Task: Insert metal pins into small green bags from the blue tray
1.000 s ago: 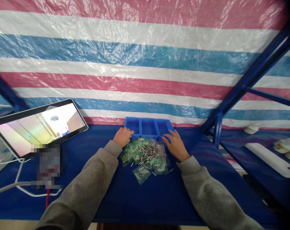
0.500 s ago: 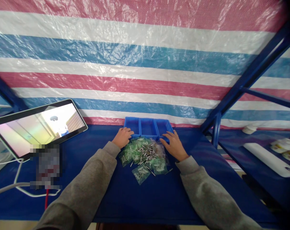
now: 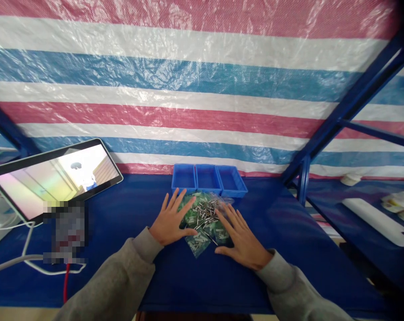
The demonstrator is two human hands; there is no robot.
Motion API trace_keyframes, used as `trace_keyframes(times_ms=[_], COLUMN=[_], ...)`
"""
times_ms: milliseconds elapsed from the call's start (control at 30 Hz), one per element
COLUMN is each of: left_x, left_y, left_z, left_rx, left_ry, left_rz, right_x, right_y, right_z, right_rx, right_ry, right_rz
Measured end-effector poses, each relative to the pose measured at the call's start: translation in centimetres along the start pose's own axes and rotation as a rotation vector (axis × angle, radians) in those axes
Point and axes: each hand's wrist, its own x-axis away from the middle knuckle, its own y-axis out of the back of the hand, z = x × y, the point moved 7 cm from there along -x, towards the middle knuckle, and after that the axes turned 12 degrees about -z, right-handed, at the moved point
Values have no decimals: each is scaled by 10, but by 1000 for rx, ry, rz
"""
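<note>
A heap of small clear and green plastic bags [image 3: 202, 220] with thin metal pins lies in the middle of the blue table [image 3: 128, 209]. My left hand [image 3: 171, 219] lies flat and spread on the heap's left side. My right hand [image 3: 242, 238] lies flat with fingers stretched out on the heap's right side. Neither hand holds anything. Behind the heap stand three small blue bins [image 3: 208, 179] side by side against the striped tarp.
A tablet [image 3: 51, 176] with a lit screen leans at the left, with white and red cables [image 3: 31, 261] below it. A blue metal frame post [image 3: 302, 180] rises at the right. White objects [image 3: 375, 218] lie on the right-hand shelf.
Both hands have left the blue bins' front edge and drawn back toward me. They now lie flat and spread on the two sides of the bag heap.
</note>
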Motion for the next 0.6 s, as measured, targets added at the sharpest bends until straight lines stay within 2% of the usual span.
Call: trace_keyframes(times_ms=[100, 200, 300, 400, 600], left_x=[-9, -23, -29, -31, -35], left_y=[-3, -14, -26, -30, -33], left_z=[28, 47, 51, 52, 56], left_rx=[-79, -81, -24, 16, 50], left_ry=[123, 141, 117, 116, 92], left_rz=[-74, -65, -23, -41, -61], right_x=[-5, -14, -20, -22, -27], right_y=[2, 9, 12, 9, 0], right_z=[-13, -32, -48, -60, -66], right_rx=[51, 136, 211, 235, 200], right_ry=[-61, -158, -235, -281, -264], right_rz=[-44, -152, -227, -273, -247])
